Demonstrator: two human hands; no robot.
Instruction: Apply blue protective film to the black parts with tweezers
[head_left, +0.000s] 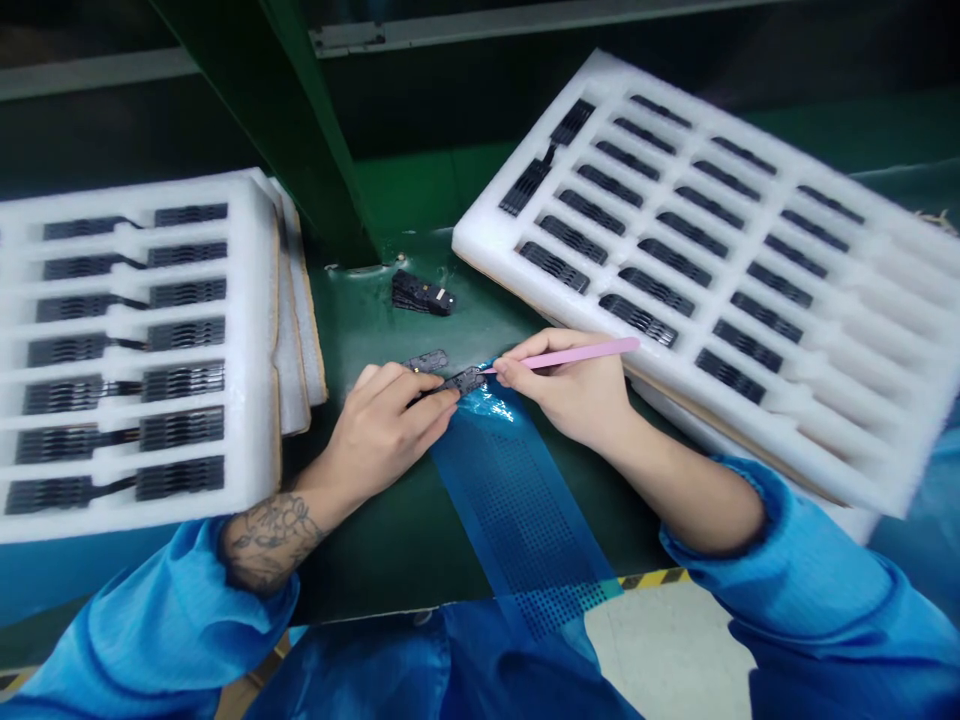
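Note:
My left hand (390, 420) is closed, pinching a small dark flex part (450, 380) against the green bench top. My right hand (577, 390) grips pink tweezers (570, 355), whose tip touches the right end of that part. Under both hands lies a blue film strip (517, 500) dotted with tiny pieces, running toward me over the bench edge. Both arms wear blue sleeves.
A white foam tray (255, 330) with dark parts in its slots lies at left on a stack of trays. A larger tilted foam tray (885, 420), partly filled, sits at right. A loose dark part (422, 293) rests behind my hands near a green post (300, 120).

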